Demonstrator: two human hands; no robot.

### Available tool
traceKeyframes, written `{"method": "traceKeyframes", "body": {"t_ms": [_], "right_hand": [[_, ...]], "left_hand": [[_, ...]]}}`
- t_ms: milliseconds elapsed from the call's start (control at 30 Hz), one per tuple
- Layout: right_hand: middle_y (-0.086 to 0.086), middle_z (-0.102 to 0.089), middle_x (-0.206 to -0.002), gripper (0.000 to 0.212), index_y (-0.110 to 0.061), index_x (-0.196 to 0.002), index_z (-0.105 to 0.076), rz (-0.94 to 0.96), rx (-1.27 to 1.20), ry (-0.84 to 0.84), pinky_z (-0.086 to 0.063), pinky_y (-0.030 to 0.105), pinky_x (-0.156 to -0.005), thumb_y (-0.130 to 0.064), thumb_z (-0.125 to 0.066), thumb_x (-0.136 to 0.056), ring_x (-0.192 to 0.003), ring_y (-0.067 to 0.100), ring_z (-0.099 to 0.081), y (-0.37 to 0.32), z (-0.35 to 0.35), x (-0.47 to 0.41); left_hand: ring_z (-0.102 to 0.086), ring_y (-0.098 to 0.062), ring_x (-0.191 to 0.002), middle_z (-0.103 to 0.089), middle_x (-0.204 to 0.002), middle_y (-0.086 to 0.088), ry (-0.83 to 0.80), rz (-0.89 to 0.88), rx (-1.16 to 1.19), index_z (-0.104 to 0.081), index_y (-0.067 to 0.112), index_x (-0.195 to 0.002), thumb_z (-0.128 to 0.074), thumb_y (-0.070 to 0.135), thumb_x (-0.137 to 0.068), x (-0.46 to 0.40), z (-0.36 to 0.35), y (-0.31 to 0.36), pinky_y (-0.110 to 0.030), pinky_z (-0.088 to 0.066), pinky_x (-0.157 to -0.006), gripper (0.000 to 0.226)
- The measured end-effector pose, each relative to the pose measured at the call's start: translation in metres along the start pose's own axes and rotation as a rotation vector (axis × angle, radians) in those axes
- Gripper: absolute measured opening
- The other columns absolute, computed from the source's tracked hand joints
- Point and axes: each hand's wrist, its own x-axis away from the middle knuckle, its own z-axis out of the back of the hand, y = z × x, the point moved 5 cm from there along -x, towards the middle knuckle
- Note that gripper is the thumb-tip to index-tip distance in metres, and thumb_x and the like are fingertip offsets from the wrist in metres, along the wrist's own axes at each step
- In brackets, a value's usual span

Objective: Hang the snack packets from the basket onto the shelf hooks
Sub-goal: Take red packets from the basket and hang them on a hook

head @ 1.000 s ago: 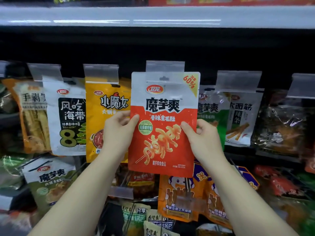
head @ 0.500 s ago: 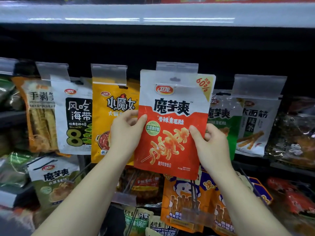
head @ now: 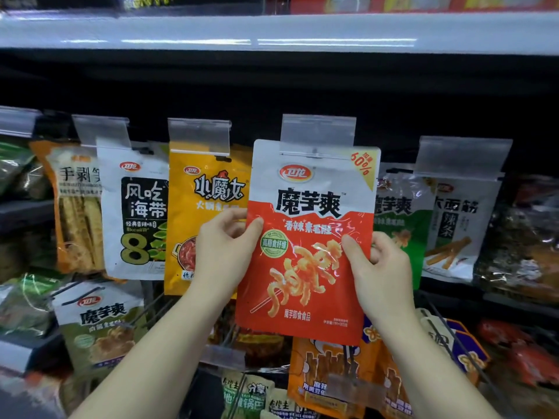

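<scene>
I am holding the red-and-white snack packet [head: 308, 243] upright in front of the shelf hooks, its long axis running vertically, with both hands level at about its mid-height. My left hand [head: 225, 252] is pinching the packet's left edge, thumb on the front face and fingers curled behind; my right hand [head: 378, 267] is gripping the right edge the same way, so neither hand is nearer the hook than the other. The packet's top edge is sitting directly under the clear price-tag holder [head: 317, 133], overlapping its lower lip; the hang hole and the hook tip are lying above my fingers, but I cannot tell whether the hole is already threaded, as the holder is covering that spot. The front is reading "魔芋爽" in large black characters under a red oval brand logo, "香辣素毛肚" below, a green round seal, and "60%" in the top right corner. To the left, the yellow packet [head: 208, 207] is reading "小魔女", and the white packet [head: 136, 213] is showing "风吃海带" with a large "8". To the right, a green packet [head: 399, 222] is repeating "魔芋爽".
</scene>
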Motion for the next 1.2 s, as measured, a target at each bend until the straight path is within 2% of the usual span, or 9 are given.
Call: {"method": "traceKeyframes", "body": {"t_ms": [200, 333, 500, 700, 833, 933, 1033, 1100, 1200], "right_hand": [[0.001, -0.072, -0.076, 0.013, -0.018, -0.085, -0.062, -0.070, 0.049, -0.005, -0.059, 0.038, -0.062, -0.029, -0.060, -0.093, -0.068, 0.019, -0.069, 0.003, -0.004, -0.007], [0.008, -0.072, -0.083, 0.016, -0.016, -0.086, -0.063, -0.124, 0.114, -0.013, -0.058, 0.047, -0.069, -0.030, -0.059, -0.092, -0.073, 0.027, -0.069, 0.017, -0.015, -0.034], [0.004, -0.071, -0.086, 0.016, -0.022, -0.087, -0.061, -0.248, 0.173, -0.022, -0.058, 0.041, -0.072, -0.036, -0.056, -0.093, -0.074, 0.022, -0.069, 0.043, -0.027, -0.068], [-0.009, -0.060, -0.085, 0.027, -0.017, -0.105, -0.054, -0.218, 0.310, -0.007, -0.041, 0.025, -0.059, -0.041, -0.058, -0.092, -0.084, 0.018, -0.063, 0.052, -0.020, -0.069], [0.008, -0.046, -0.130, 0.047, -0.011, -0.126, -0.044, 0.030, 0.602, 0.089, -0.034, 0.036, -0.099, -0.035, -0.062, -0.090, -0.123, 0.027, -0.040, 0.036, -0.013, -0.039], [0.014, -0.048, -0.129, 0.035, -0.006, -0.119, -0.053, 0.332, 0.721, -0.115, -0.032, 0.037, -0.101, -0.030, -0.056, -0.093, -0.122, 0.030, -0.040, 0.023, -0.041, 0.008], [0.013, -0.063, -0.100, 0.027, -0.004, -0.102, -0.062, 0.639, 0.814, -0.391, -0.048, 0.043, -0.078, -0.028, -0.053, -0.094, -0.094, 0.034, -0.058, 0.024, -0.092, 0.078], [0.010, -0.064, -0.085, 0.027, -0.006, -0.091, -0.064, 0.805, 0.810, -0.547, -0.049, 0.039, -0.064, -0.029, -0.050, -0.092, -0.078, 0.033, -0.061, 0.030, -0.130, 0.131], [0.007, -0.063, -0.075, 0.031, -0.010, -0.082, -0.065, 0.865, 0.731, -0.835, -0.049, 0.036, -0.056, -0.031, -0.045, -0.092, -0.068, 0.030, -0.062, 0.061, -0.190, 0.209]], "left_hand": [[-0.073, -0.011, -0.073, -0.075, -0.080, 0.005, 0.033, 0.036, -0.104, -0.066, 0.026, -0.096, -0.067, 0.031, -0.088, -0.015, -0.003, -0.013, -0.036, -0.059, -0.069, 0.010], [-0.071, -0.009, -0.070, -0.072, -0.080, 0.004, 0.056, 0.080, -0.151, -0.065, 0.020, -0.096, -0.066, 0.025, -0.089, -0.040, -0.016, -0.025, -0.028, -0.059, -0.061, 0.008], [-0.067, -0.018, -0.078, -0.068, -0.080, 0.002, 0.074, 0.071, -0.336, -0.063, 0.020, -0.093, -0.067, 0.026, -0.088, -0.072, -0.031, -0.035, -0.039, -0.059, -0.073, 0.009], [-0.064, -0.012, -0.084, -0.073, -0.095, 0.001, -0.013, -0.012, -0.645, -0.068, 0.015, -0.107, -0.063, 0.026, -0.090, -0.062, -0.024, -0.040, -0.022, -0.049, -0.070, 0.021], [-0.066, -0.011, -0.086, -0.067, -0.083, 0.015, -0.026, -0.114, -0.776, -0.067, 0.025, -0.103, -0.060, 0.039, -0.090, -0.014, 0.019, -0.034, -0.033, -0.055, -0.075, 0.021], [-0.067, -0.015, -0.080, -0.070, -0.088, 0.014, -0.053, -0.178, -1.015, -0.065, 0.029, -0.107, -0.051, 0.050, -0.092, 0.040, 0.076, -0.043, -0.037, -0.056, -0.061, 0.029], [-0.066, -0.025, -0.059, -0.070, -0.074, 0.004, -0.015, -0.241, -1.359, -0.068, 0.025, -0.095, -0.043, 0.051, -0.091, 0.106, 0.153, -0.073, -0.027, -0.046, -0.041, 0.037], [-0.059, -0.027, -0.044, -0.065, -0.063, 0.001, -0.103, -0.121, -1.568, -0.067, 0.021, -0.081, -0.040, 0.046, -0.088, 0.155, 0.206, -0.107, -0.023, -0.033, -0.037, 0.038], [-0.058, -0.025, -0.041, -0.062, -0.056, -0.002, -0.254, 0.205, -1.734, -0.065, 0.019, -0.070, -0.061, 0.032, -0.078, 0.236, 0.277, -0.165, -0.025, -0.041, -0.040, 0.016]]}}
